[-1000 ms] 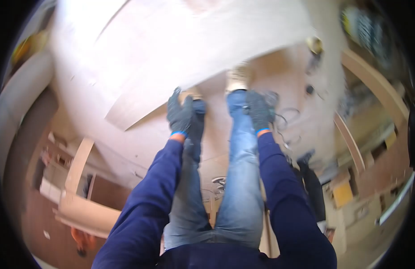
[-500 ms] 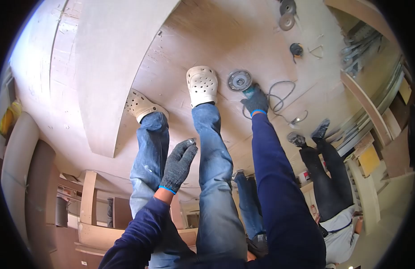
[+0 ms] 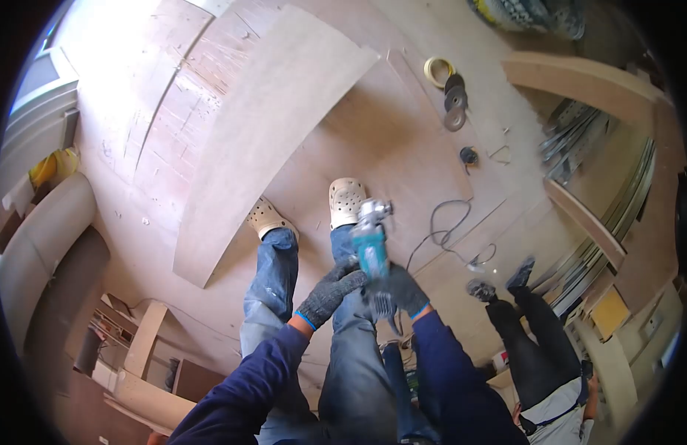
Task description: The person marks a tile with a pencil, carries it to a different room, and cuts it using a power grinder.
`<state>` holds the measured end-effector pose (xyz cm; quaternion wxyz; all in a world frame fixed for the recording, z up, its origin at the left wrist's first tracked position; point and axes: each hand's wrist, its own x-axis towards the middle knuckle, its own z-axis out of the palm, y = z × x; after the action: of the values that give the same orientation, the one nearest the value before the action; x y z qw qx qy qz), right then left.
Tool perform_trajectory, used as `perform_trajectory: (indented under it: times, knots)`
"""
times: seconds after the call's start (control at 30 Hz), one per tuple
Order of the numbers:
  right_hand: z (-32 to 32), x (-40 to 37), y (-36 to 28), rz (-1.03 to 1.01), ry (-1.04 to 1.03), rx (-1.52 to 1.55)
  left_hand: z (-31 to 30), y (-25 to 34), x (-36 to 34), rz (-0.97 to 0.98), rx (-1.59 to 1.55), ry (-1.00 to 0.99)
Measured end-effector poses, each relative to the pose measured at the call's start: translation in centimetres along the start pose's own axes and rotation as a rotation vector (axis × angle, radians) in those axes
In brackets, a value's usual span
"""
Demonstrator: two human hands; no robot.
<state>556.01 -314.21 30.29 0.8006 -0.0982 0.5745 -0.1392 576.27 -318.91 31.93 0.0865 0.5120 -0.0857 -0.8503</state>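
A pale curved panel (image 3: 265,137) lies at left on the floor. The left hand (image 3: 331,294), gloved, has its fingers bent together against the side of the teal angle grinder (image 3: 372,254); blur hides whether they grip. The grinder is above the legs, between both hands, whereas half a second ago the left hand was apart from it. The right hand (image 3: 405,291) is closed around its body. Farther right lie a looped cable (image 3: 441,236) and discs (image 3: 455,99).
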Motion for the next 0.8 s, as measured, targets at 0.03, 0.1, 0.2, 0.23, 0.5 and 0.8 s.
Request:
perform_trajectory:
  times: [0.03, 0.1, 0.2, 0.23, 0.5, 0.8]
  knots:
    - [1.3, -1.1, -1.1, -0.108, -0.091, -0.195, 0.1, 1.0, -0.4, -0.018, 0.019, -0.115]
    - [4.7, -3.0, -4.7, -0.226, -0.176, -0.420, 1.2, 2.2, -1.6, 0.044, -0.150, -0.013]
    - [10.7, -5.2, -9.9, -0.217, 0.197, -0.725, 1.9, 6.2, -3.8, 0.140, -0.371, 0.201]
    - [11.9, -5.3, -10.4, -0.162, 0.235, -0.838, 1.8, 7.7, -4.5, 0.206, -0.356, 0.238]
    - [13.3, -3.8, -17.9, -0.435, 0.073, -0.473, 0.8, 18.4, -15.4, 0.603, 0.557, 0.162]
    - [13.7, 1.1, -29.6, -0.265, -0.124, -0.162, 0.1, 18.5, -8.7, 1.016, 1.019, 0.563]
